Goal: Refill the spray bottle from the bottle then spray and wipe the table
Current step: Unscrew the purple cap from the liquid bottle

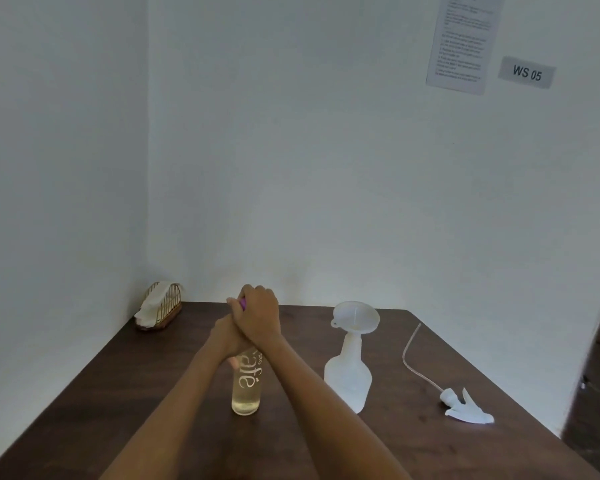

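- Your left hand (pixel 226 336) wraps around the upper body of the bottle (pixel 246 386), which stands upright on the worktop (pixel 118 393), roughly midway between its left and right edges.
- Your right hand (pixel 258 315) curls over the top of the bottle, closed on its pink cap (pixel 243 302); only a sliver of the cap shows between your fingers.
- The bottle is clear, with white lettering on its side and pale yellowish liquid in the lower part.
- The spray bottle (pixel 349 372) stands upright just to the right of the bottle, apart from it, translucent white, with its head off.
- A white funnel (pixel 355 317) sits in the neck of the spray bottle.
- The spray head (pixel 465 407) lies on its side near the right edge of the worktop, its thin tube (pixel 409 355) curving away toward the far edge.
- In the far left corner, a gold wire holder (pixel 161 306) stands against the wall with a white cloth (pixel 151 303) draped in it.
- On the wall above the right side hang a printed sheet (pixel 463 43) and a label (pixel 526 72) reading "WS 05".
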